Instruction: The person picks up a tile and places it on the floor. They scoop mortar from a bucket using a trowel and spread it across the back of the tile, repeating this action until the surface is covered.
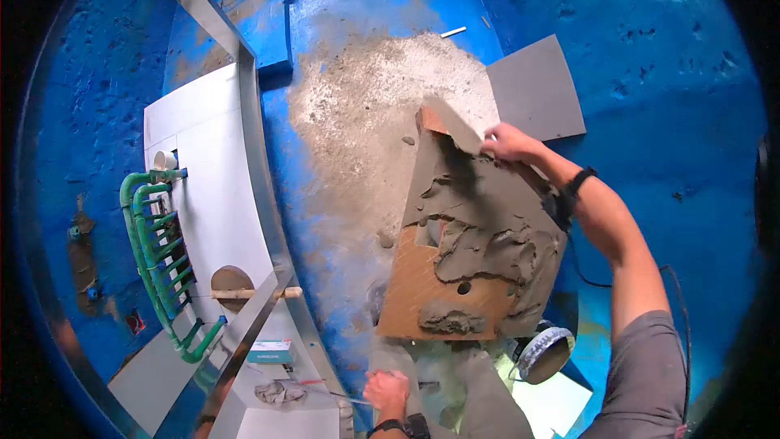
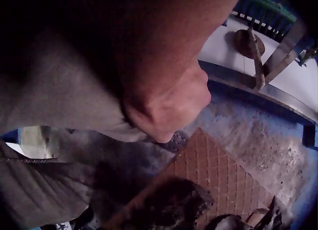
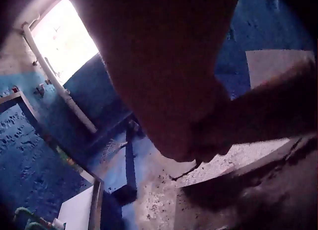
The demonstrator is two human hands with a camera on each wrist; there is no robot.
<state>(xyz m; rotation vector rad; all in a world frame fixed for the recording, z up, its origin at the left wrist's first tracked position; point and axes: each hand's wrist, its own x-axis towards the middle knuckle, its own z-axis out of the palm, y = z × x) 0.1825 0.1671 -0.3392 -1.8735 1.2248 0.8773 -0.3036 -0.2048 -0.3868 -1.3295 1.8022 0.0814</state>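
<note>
My right hand (image 1: 512, 145) grips a trowel whose flat, pale blade (image 1: 453, 123) is tilted over the far corner of a tile. The tile's bare brown ridged back (image 1: 410, 301) shows at the near side. Wet grey mortar (image 1: 487, 203) covers the rest in a thick, uneven layer, with a separate lump near the front edge. In the right wrist view the right hand (image 3: 198, 130) is dark, its fingers mostly hidden. My left hand (image 1: 386, 390) rests at my leg, fingers curled, with nothing visible in it; the left wrist view shows its knuckles and back.
Dry whitish powder (image 1: 366, 97) spreads over the blue floor beyond the tile. A grey tile (image 1: 536, 89) lies at the right, with a bucket (image 1: 544, 355) nearer me. Left stands a white-panelled structure (image 1: 215, 162) with green pipes (image 1: 138, 244), a wooden-handled round tool (image 1: 233, 286) and a small box (image 1: 270, 351).
</note>
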